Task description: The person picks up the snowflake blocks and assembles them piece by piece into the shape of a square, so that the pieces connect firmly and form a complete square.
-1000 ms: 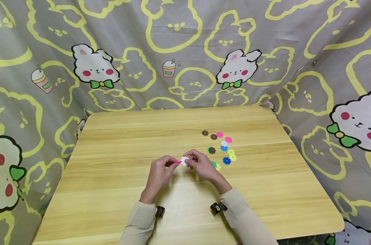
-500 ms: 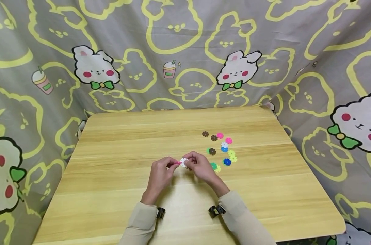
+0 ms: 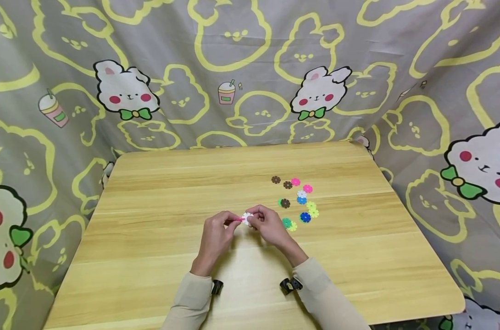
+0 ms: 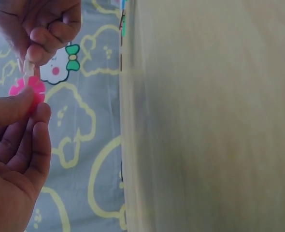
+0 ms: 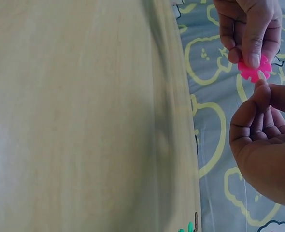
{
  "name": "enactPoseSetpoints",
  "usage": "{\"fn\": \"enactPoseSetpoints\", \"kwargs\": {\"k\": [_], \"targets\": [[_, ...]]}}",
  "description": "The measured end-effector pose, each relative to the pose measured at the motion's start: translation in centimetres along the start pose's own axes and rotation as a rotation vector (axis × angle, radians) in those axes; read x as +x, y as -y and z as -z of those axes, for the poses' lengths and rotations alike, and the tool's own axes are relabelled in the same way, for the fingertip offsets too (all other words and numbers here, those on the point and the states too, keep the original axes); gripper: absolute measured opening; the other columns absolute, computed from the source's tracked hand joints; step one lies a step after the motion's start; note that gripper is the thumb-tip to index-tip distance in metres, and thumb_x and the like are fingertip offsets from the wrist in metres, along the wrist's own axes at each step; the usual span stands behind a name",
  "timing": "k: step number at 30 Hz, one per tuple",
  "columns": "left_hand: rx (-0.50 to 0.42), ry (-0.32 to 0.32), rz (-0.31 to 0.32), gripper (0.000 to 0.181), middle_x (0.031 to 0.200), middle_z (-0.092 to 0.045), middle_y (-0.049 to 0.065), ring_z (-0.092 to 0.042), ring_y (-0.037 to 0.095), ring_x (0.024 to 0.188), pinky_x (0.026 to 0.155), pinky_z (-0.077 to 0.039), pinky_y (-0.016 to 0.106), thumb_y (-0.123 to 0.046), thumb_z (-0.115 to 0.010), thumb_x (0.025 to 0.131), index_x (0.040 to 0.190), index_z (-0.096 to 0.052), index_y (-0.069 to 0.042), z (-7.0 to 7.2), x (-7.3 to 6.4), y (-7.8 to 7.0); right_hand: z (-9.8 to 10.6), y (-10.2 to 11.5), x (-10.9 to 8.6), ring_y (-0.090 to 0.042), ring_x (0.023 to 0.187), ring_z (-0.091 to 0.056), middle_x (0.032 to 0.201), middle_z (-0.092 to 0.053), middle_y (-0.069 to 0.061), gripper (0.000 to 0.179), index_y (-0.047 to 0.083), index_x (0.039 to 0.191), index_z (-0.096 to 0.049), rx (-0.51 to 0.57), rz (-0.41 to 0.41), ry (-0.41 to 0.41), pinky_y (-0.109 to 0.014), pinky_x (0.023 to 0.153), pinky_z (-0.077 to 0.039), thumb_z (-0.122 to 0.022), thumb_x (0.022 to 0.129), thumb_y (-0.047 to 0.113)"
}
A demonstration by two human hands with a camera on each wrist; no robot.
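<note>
Two discs between the hands, head view: pink disc (image 3: 240, 219), near edge-on, pinched by the left hand (image 3: 216, 231); white disc (image 3: 246, 220), face showing, pinched by the right hand (image 3: 269, 225). They meet roughly over mid-table (image 3: 151, 256). Loose discs (image 3: 305, 217) lie at 1 to 3 o'clock from the held pair, some overlapping. Green disc (image 3: 286, 222) is nearest the right hand, just beside its outline; can't tell the height gap. Risk: if that hand dips or swings toward 3 o'clock, it could scatter the pile.

Left wrist view: pink disc's notched face shows, left thumb across its lower part. White disc is near edge-on at 12 o'clock, its end against the pink, right hand clamped on it from above. Looks like a crosswise slot joint; seating depth unreadable. Risk: white misaligned with the slot, so a push probably skids it over the pink face. Both grips look like small pinches, so a hard push could twist a disc out.

Right wrist view: pink disc at 12 o'clock from the right-hand pinch, white edge crossing its 5 o'clock side. Right fingers cover most of the white, so can't confirm a lock. If it's only half in, letting go with either hand likely drops one piece.
</note>
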State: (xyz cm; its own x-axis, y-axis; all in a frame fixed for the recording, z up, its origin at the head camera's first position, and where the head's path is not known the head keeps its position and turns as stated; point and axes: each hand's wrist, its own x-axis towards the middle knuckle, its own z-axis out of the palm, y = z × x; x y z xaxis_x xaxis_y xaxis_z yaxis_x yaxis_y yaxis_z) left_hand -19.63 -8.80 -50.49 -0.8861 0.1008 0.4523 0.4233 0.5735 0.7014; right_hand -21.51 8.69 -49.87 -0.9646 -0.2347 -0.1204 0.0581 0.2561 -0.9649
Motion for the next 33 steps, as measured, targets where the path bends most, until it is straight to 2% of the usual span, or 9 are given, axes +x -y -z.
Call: {"fn": "enactPoseSetpoints", "kwargs": {"k": [6, 9, 18, 26, 33], "targets": [[-0.008, 0.001, -0.009, 0.005, 0.086, -0.072, 0.003, -0.066, 0.011, 0.075, 0.07, -0.056, 0.023, -0.007, -0.073, 0.085, 0.09, -0.072, -0.009, -0.1, 0.3, -0.2, 0.3, 0.6, 0.1, -0.025, 0.073, -0.059, 0.084, -0.061, -0.009, 0.024, 0.008, 0.117, -0.062, 0.026, -0.002, 0.012, -0.045, 0.072, -0.054, -0.062, 0.094, 0.013], [-0.002, 0.001, -0.006, 0.005, 0.086, -0.072, 0.003, -0.065, 0.01, 0.075, 0.07, -0.056, 0.024, -0.007, -0.073, 0.086, 0.09, -0.073, -0.009, -0.1, 0.4, -0.2, 0.4, 0.8, 0.1, -0.022, 0.071, -0.058, 0.084, -0.062, -0.011, 0.024, 0.008, 0.117, -0.061, 0.026, 0.002, 0.016, -0.046, 0.071, -0.054, -0.062, 0.094, 0.014], [-0.01, -0.004, -0.015, 0.005, 0.086, -0.072, 0.003, -0.065, 0.012, 0.076, 0.069, -0.056, 0.029, -0.01, -0.073, 0.086, 0.091, -0.072, -0.01, -0.1, 0.3, 0.0, 0.6, 0.6, 0.2, -0.027, 0.073, -0.059, 0.081, -0.062, -0.008, 0.021, 0.01, 0.114, -0.063, 0.006, 0.01, 0.027, -0.043, 0.07, -0.053, -0.062, 0.094, 0.014], [-0.021, -0.019, -0.008, 0.005, 0.085, -0.071, 0.002, -0.064, 0.012, 0.075, 0.069, -0.056, 0.026, -0.008, -0.073, 0.085, 0.09, -0.072, -0.009, 0.1, -0.1, 0.0, 1.2, 0.5, -0.3, -0.031, 0.08, -0.06, 0.088, -0.065, -0.012, 0.023, 0.014, 0.118, -0.063, 0.004, 0.004, 0.054, -0.044, 0.075, -0.053, -0.059, 0.096, 0.022], [-0.024, -0.017, 0.041, 0.005, 0.087, -0.071, 0.001, -0.065, 0.01, 0.077, 0.071, -0.055, 0.024, -0.009, -0.073, 0.085, 0.09, -0.072, -0.011, 0.4, -0.3, 0.3, 2.7, -0.5, -0.3, -0.039, 0.084, -0.061, 0.088, -0.066, -0.014, 0.024, 0.006, 0.117, -0.063, -0.035, 0.021, 0.011, -0.047, 0.076, -0.054, -0.059, 0.096, 0.018]]}}
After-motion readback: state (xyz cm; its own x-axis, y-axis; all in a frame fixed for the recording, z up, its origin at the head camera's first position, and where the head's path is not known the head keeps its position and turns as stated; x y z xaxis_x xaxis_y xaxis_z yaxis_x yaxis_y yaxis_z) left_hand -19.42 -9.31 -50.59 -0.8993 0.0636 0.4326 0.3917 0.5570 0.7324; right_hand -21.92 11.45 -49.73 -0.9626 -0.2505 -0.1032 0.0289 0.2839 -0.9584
